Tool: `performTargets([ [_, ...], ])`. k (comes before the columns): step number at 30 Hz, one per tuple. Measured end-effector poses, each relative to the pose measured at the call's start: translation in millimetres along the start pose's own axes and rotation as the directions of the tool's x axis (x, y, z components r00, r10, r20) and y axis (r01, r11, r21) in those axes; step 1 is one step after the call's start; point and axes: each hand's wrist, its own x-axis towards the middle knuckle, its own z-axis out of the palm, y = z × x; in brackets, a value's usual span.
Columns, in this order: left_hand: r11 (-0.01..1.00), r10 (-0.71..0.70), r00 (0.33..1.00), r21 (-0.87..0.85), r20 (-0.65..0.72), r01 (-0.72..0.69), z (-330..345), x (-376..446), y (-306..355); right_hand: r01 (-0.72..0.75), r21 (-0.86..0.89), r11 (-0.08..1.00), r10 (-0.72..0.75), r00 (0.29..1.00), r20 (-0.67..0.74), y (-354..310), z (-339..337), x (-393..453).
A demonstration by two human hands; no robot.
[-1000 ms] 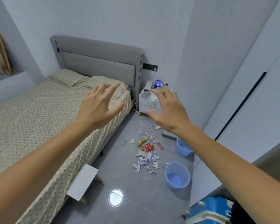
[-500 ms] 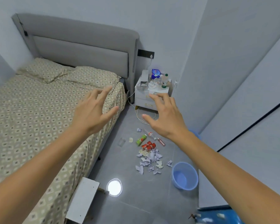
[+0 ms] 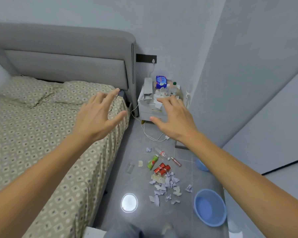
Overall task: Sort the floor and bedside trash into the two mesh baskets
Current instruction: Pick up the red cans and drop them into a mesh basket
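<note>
Both my hands are raised in front of me, fingers spread, holding nothing: my left hand (image 3: 98, 115) over the bed's edge, my right hand (image 3: 175, 119) in front of the white nightstand (image 3: 151, 111). On the grey floor lies trash: red cans (image 3: 161, 169), a green bottle (image 3: 152, 161), a clear bottle (image 3: 161, 153), a pink tube (image 3: 176, 161) and several crumpled paper scraps (image 3: 165, 188). Two blue baskets stand at the right: the near one (image 3: 209, 207) and a far one (image 3: 201, 164) partly hidden by my right arm. The nightstand top holds a blue packet (image 3: 160, 81), a bottle (image 3: 174, 87) and papers.
A bed (image 3: 33, 134) with a patterned cover and grey headboard fills the left. White cables (image 3: 145, 131) trail on the floor below the nightstand. A bright light reflection (image 3: 129, 202) shows on the tiles. A grey wall and wardrobe panels bound the right.
The view has tilted down and moved closer to the floor trash and nightstand. Both hands stay raised and spread, holding nothing.
</note>
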Motion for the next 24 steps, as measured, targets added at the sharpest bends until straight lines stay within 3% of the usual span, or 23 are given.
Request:
performTargets([
  [10, 0.981, 0.157, 0.985, -0.126, 0.071, -0.147, 76, 172, -91, -0.206, -0.037, 0.978, 0.203, 0.976, -0.077, 21, 69, 123],
  [16, 0.931, 0.318, 0.943, -0.22, 0.096, -0.292, 106, 277, -132, -0.445, 0.024, 0.895, 0.442, 0.878, -0.184, 2, 107, 182],
  [24, 0.849, 0.486, 0.87, -0.285, 0.088, -0.445, 109, 334, -117, -0.571, 0.045, 0.82, 0.557, 0.778, -0.291, -9, 107, 189],
])
